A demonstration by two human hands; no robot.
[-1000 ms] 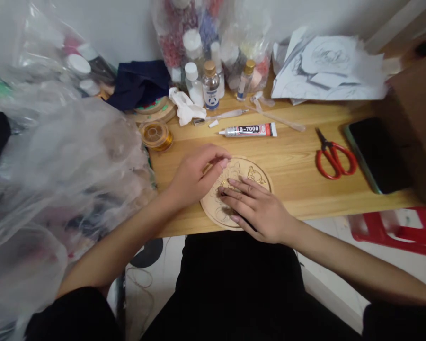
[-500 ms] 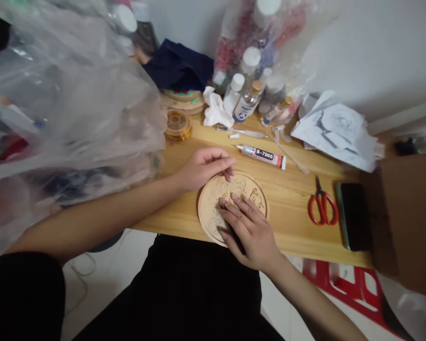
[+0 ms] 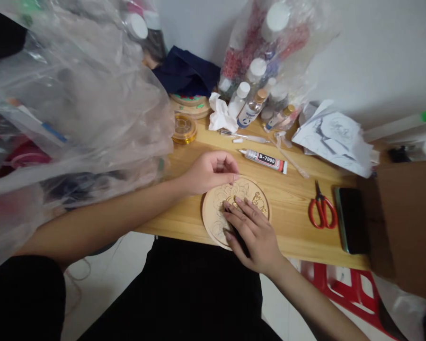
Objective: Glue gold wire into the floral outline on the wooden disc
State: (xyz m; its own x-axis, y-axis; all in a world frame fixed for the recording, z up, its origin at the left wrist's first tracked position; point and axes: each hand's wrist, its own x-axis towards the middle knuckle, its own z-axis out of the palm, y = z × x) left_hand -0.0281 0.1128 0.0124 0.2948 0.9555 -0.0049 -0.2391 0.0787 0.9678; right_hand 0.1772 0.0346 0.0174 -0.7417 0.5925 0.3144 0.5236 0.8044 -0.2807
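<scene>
The round, pale tan board with fine drawn lines lies flat near the front edge of the light wooden tabletop, directly beneath the person's right hand. Being round, it offers no long axis. The right hand is the nearer, its slightly parted fingers laid across the board's middle and its palm over the near right part. The left hand is at the far left rim, so that most of the board lies nearer the body than this hand. Its grip is narrow, thumb and bent fingers close together; whether anything thin is pinched there cannot be told.

A raised, gold-coloured wire outline sits just beyond the right fingers, towards the board's right rim. More gold wire shows at the fingertips, partly covered. The right palm hides part of the drawing, and a dark patch under it cannot be made out. The left fingertips blur against the rim.
</scene>
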